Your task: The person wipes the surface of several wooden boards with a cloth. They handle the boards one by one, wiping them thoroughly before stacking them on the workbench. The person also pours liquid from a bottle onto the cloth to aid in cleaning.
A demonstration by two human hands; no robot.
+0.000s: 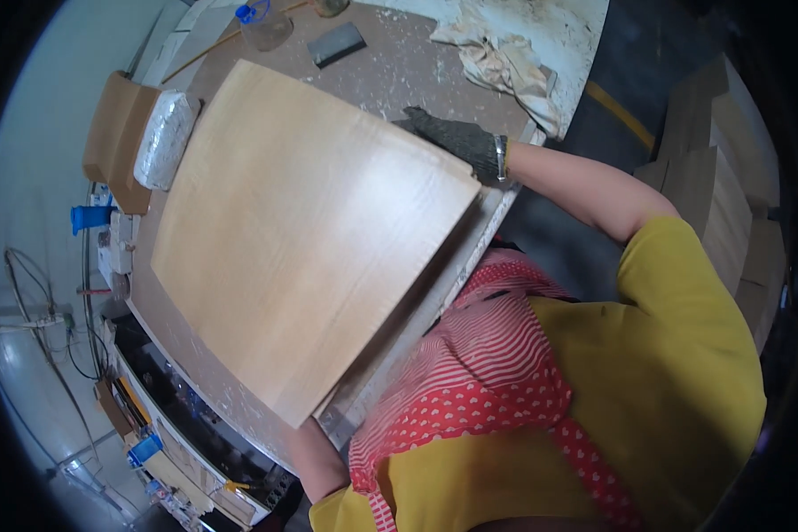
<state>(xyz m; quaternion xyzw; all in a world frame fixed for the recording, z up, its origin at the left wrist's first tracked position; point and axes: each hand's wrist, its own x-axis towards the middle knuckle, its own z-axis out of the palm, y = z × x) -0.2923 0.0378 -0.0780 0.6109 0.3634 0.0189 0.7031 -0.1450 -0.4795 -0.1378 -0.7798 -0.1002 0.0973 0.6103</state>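
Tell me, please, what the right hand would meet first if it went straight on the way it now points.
The right hand points up-left in the picture, roughly along the edge of the board; ahead, the grey block looks first in line, though depth is unclear and it might pass just beside it.

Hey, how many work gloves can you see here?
1: a dark work glove on the right hand, beside the wooden panel's edge. The left hand is hidden by the panel, so another glove may be out of sight.
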